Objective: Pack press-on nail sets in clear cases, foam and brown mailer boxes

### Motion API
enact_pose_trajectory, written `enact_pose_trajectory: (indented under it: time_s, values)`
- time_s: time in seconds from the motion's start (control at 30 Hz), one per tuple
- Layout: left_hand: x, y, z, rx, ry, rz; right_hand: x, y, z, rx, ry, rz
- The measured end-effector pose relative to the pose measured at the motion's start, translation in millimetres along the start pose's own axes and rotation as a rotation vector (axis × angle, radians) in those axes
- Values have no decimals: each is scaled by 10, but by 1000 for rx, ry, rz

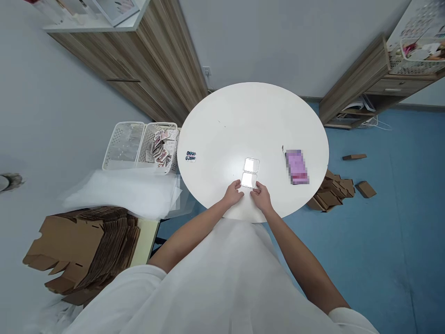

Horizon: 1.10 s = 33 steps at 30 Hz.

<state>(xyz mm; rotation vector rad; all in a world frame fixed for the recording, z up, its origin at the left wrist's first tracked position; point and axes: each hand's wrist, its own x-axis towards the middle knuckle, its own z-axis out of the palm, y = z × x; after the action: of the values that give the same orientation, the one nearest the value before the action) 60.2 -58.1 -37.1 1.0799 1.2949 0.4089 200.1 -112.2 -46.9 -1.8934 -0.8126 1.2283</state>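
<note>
A clear plastic case point(249, 172) lies unfolded on the white round table point(222, 116), its two halves one above the other. My left hand point(234, 193) is by the case's lower left corner, thumb and fingers apart, with nothing in it. At the lower right corner is my right hand point(261, 196), its fingers apart and close to the case's edge; whether they touch it I cannot tell. A small set of dark nail-like pieces point(190, 156) rests at the table's left. On the right lies a pixelated purple item point(297, 167).
Left of the table are white baskets point(140, 146) with cards and clear packets, plastic sheets point(125, 190) and stacked flat cardboard boxes point(76, 246). A wooden cabinet point(163, 55) stands behind. Cardboard boxes point(332, 191) lie on the floor at the right.
</note>
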Motion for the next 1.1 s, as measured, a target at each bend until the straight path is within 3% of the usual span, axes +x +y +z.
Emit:
enact_pose_trajectory:
  time_s: [0.3,0.4,0.53,0.67,0.87,0.97,1.1]
  values:
    - [61,-42,-209,68,-106,45,-53,-66,62,-88,123,2]
    - [85,-47,-448,131,-111,82,-97,-119,112,-164,275,-59]
    - [134,-63,-961,266,-16,149,-130,-289,302,-221,384,-176]
    - [201,-39,-1578,465,130,236,-88,-491,617,-244,299,-227]
    - [431,261,-2360,790,201,247,193,-816,1193,-345,-21,-212]
    - [614,423,-2565,910,181,191,410,-1003,1516,-469,-132,-218]
    - [841,509,-2639,1004,118,100,682,-1208,1935,-572,-159,-212]
